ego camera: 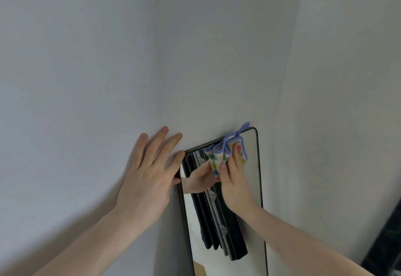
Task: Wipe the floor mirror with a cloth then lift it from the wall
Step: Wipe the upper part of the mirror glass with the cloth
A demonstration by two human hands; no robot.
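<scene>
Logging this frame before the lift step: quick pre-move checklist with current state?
1. Cloth held: ok, right hand pinches it against the glass.
2. Cloth reaches the top edge of the mirror: ok.
3. Left hand steadying: ok, flat on the wall, fingers at the frame's top-left corner.
4. Glass fully wiped: cannot tell, lower part cut off.
5. Both hands free to lift: not ok, right one holds the cloth.
6. Mirror base seated on floor: cannot tell, out of view.
</scene>
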